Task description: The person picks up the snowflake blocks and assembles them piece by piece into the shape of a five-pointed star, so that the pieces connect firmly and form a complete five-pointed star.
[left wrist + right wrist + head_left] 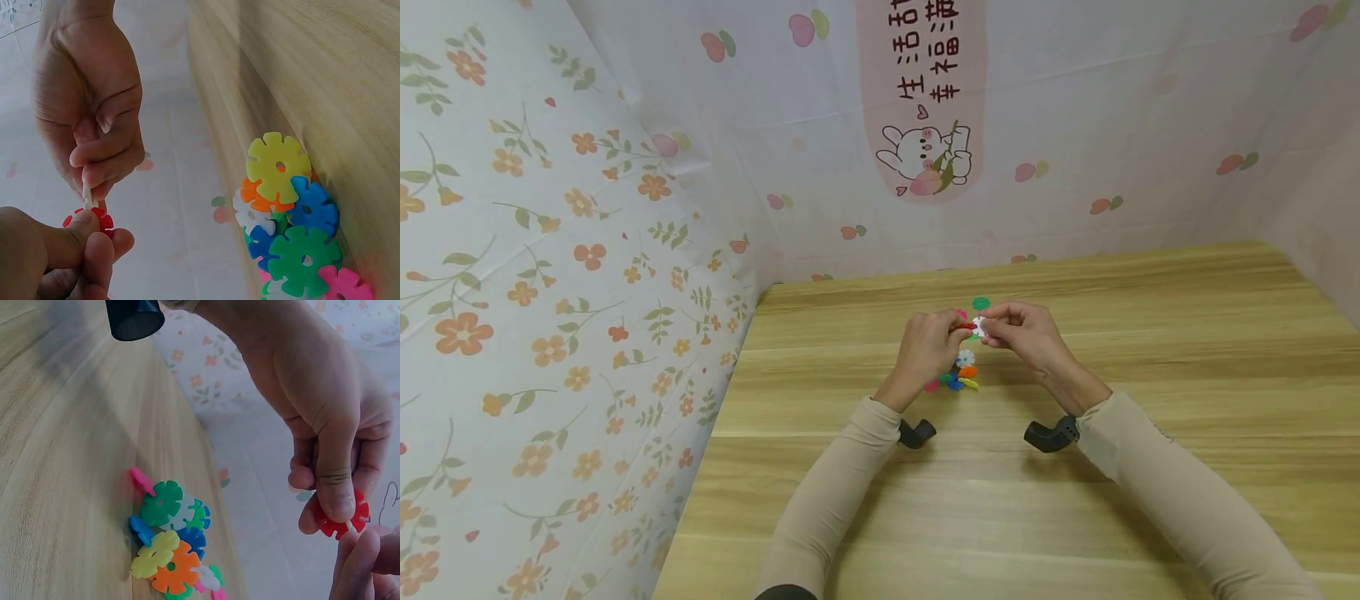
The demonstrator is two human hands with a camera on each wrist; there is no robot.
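Close over the table, both hands meet fingertip to fingertip. My left hand (927,350) pinches a red notched plastic disc (360,515), a snowflake-shaped building piece, between thumb and fingers. A white snowflake disc (978,326) is pinched by my right hand (1033,337). In the left wrist view the white disc (87,197) stands edge-on against the red disc (107,220), the two rims meeting at their notches. Fingers hide much of both discs. Below and near the hands lies a pile of coloured discs, among them a yellow disc (275,178) and an orange disc (177,569).
The pile also has a large green disc (297,262), a blue disc (310,209) and pink pieces. One green disc (981,303) lies beyond the hands. Patterned cloth (760,167) hangs behind and left of the wooden table (1150,350). Black wrist mounts (1051,435) project inward.
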